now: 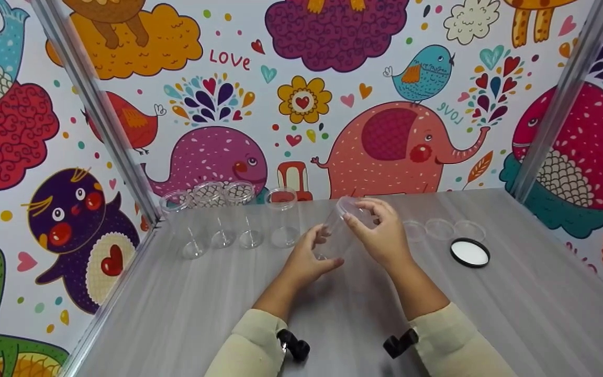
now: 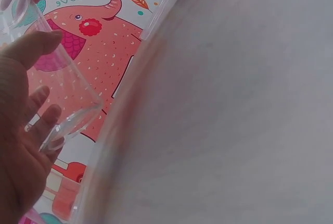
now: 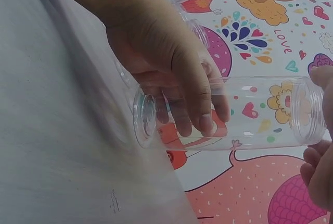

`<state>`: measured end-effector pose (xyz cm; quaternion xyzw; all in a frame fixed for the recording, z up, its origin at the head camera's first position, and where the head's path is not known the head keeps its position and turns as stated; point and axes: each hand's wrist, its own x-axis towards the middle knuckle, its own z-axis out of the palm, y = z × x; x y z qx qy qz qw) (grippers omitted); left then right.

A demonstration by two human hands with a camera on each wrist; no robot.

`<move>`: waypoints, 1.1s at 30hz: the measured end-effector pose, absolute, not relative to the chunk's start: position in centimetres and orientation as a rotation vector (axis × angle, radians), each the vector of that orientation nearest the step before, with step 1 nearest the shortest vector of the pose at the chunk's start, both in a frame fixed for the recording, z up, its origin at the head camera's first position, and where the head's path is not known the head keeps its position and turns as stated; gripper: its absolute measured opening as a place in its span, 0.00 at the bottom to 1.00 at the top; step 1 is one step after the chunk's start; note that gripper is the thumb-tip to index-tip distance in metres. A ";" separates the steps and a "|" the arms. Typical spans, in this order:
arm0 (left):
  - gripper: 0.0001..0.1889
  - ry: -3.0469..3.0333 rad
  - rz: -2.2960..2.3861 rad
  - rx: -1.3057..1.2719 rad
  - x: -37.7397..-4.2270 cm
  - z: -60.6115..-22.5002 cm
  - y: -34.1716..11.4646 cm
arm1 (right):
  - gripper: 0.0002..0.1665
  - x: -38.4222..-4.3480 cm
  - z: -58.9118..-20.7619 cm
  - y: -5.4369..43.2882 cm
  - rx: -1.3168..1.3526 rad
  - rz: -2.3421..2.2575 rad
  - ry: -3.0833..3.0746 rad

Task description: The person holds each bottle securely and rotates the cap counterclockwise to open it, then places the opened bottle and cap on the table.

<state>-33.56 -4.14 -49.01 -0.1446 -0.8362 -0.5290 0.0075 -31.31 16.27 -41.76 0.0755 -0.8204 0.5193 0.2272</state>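
Note:
Both hands hold a clear plastic jar (image 1: 339,233) tilted above the table, its mouth up and toward the right hand. Thumb on one side and fingers on the other, the left hand (image 1: 305,257) grips the lower body; the left wrist view shows the jar's round base (image 2: 73,125) beside those fingertips. The right hand (image 1: 385,230) holds the jar at its ringed neck (image 3: 307,110), thumb and fingers on opposite sides. Through the transparent wall the printed backdrop shows. Part of the right hand is cut off in the right wrist view.
Several similar clear jars (image 1: 283,235) stand in a row at the back left. On the right lie clear round discs (image 1: 439,229) and a white disc with a black rim (image 1: 470,253). Printed panels with metal posts (image 1: 553,104) border the grey table (image 1: 176,314).

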 end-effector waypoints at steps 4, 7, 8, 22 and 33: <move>0.48 -2.615 -1.670 -0.444 -33.6 -49.0 -4.1 | 0.25 -31.2 -41.7 16.2 0.236 1.423 -2.271; 0.48 -2.610 -1.676 -0.447 -33.7 -49.0 -4.1 | 0.21 -31.2 -41.7 16.1 0.272 1.428 -2.263; 0.48 -2.604 -1.681 -0.452 -33.7 -49.0 -4.1 | 0.20 -31.2 -41.7 16.1 0.283 1.436 -2.256; 0.47 -2.577 -1.724 -0.481 -33.8 -49.0 -4.3 | 0.19 -31.1 -41.8 16.2 0.320 1.499 -2.219; 0.47 -2.586 -1.684 -0.492 -33.6 -48.8 -4.1 | 0.28 -31.3 -41.8 16.2 0.204 1.426 -2.245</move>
